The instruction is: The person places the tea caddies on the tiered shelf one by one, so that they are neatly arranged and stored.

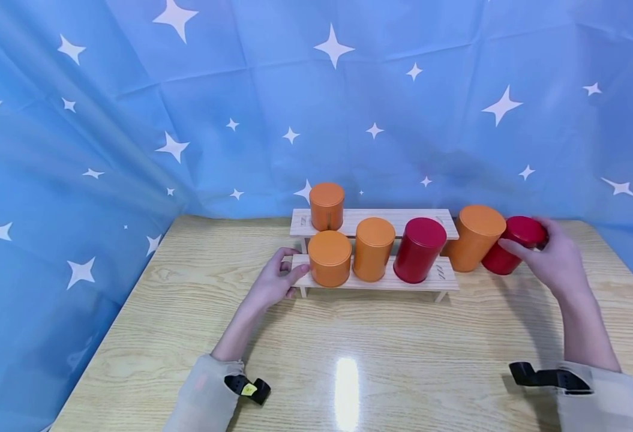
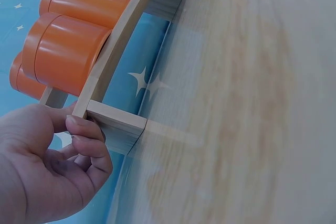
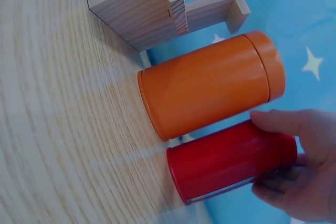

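My right hand [image 1: 556, 258] grips a red canister [image 3: 226, 161] near its lid, thumb on one side and fingers on the other. This canister stands upright on the table, close beside a taller orange canister [image 1: 473, 240]. At the other end, my left hand [image 1: 274, 279] pinches the left edge of a two-tier wooden rack [image 2: 113, 59] by its lower board. On that lower board stand a squat orange canister [image 1: 329, 258], a taller orange one [image 1: 374, 249] and a tall red canister [image 1: 419, 252]. A small orange canister [image 1: 327, 207] sits on the upper board's left end.
The wood-grain table [image 1: 402, 348] spreads out in front of the rack. Behind it hangs a blue cloth [image 1: 273, 96] with white stars, which also covers the left side. The upper board [image 1: 375, 219] stands at the back, close to the cloth.
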Demonstrator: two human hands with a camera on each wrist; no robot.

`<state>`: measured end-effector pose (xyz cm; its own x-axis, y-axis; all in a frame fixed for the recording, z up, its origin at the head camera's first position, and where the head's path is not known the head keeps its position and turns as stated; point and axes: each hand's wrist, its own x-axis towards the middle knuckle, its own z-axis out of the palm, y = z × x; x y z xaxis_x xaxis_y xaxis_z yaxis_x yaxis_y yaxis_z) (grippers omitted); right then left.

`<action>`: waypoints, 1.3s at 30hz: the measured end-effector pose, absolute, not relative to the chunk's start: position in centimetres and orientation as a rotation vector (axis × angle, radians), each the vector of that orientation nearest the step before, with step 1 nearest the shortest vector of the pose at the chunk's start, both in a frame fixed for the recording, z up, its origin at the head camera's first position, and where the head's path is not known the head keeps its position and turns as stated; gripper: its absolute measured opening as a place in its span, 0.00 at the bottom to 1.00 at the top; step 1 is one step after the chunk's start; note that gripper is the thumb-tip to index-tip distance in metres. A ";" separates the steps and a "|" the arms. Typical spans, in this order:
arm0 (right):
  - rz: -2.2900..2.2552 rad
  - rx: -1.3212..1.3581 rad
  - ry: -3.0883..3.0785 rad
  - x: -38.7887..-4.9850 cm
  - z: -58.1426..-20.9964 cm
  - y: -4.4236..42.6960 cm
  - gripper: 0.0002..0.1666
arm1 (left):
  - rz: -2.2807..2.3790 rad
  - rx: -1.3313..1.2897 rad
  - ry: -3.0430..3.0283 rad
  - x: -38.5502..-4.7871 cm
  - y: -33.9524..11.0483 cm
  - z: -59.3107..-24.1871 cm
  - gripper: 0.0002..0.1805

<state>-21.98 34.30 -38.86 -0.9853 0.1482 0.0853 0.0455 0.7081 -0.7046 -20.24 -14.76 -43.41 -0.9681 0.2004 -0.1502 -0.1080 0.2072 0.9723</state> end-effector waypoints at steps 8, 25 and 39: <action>1.201 -0.321 -2.644 -21.6 -38.5 34.1 0.52 | 1.839 0.073 2.243 -20.2 -14.7 -43.3 0.25; 1.158 -0.478 -2.216 -19.2 -33.3 30.8 0.41 | 1.844 0.085 2.245 -20.3 -14.7 -43.5 0.24; 1.167 -0.207 -1.975 -16.8 -29.7 27.4 0.38 | 1.846 0.072 2.244 -20.2 -14.6 -43.3 0.25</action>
<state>-16.80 27.39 -29.70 -0.6551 0.5055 0.5615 -0.2482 0.5579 -0.7919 -20.22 -14.62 -43.30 -0.9714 0.1855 -0.1481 -0.1096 0.2031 0.9730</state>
